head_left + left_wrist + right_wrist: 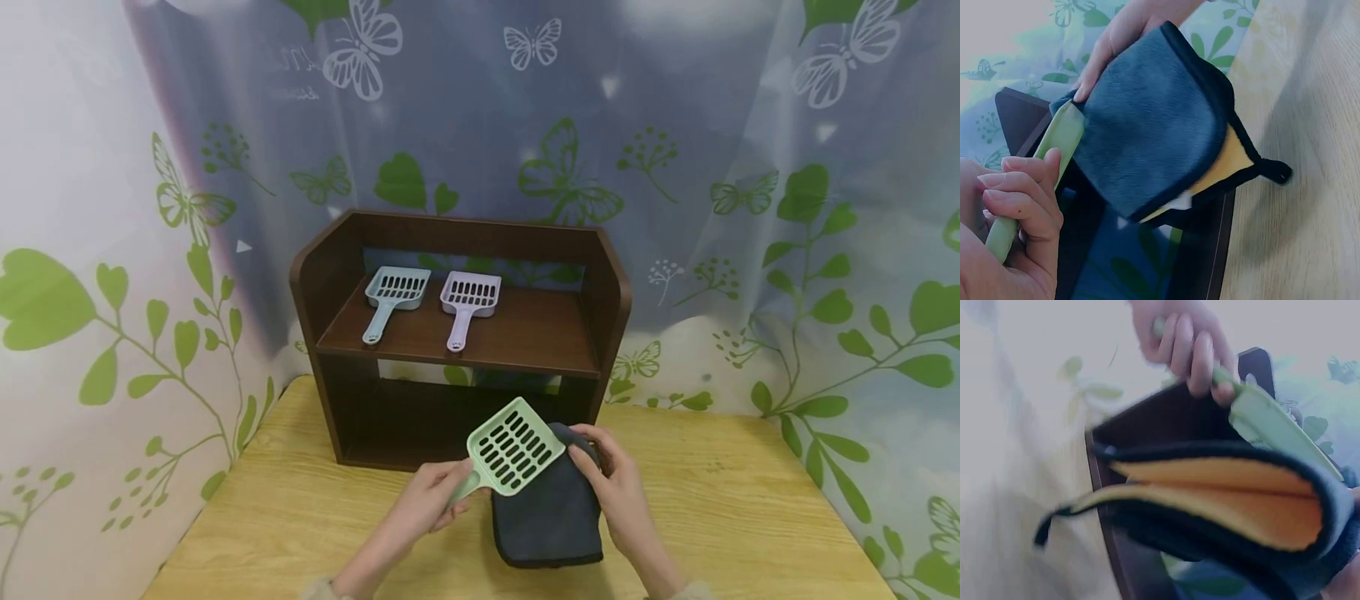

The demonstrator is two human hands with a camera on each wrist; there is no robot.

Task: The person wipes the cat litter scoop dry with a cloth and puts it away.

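Observation:
My left hand (433, 500) grips the handle of a light green slotted litter scoop (517, 446), its fingers wrapped round the handle in the left wrist view. The scoop is tilted, its head up and to the right. A folded dark blue-grey cloth (551, 521) with black edging hangs from my right hand (611, 475), pinched between thumb and fingers at its top. In the right wrist view the cloth's orange-yellow inner side (1229, 500) shows between the folds. The cloth's upper part lies right at the far edge of the scoop's head, partly behind it.
A dark brown two-tier shelf (465, 354) stands behind my hands on the wooden table (712, 492). On its upper board lie a blue-grey litter scoop (397, 287) and a lilac one (470, 293), handles towards me. A curtain (480, 108) with leaves and butterflies hangs behind.

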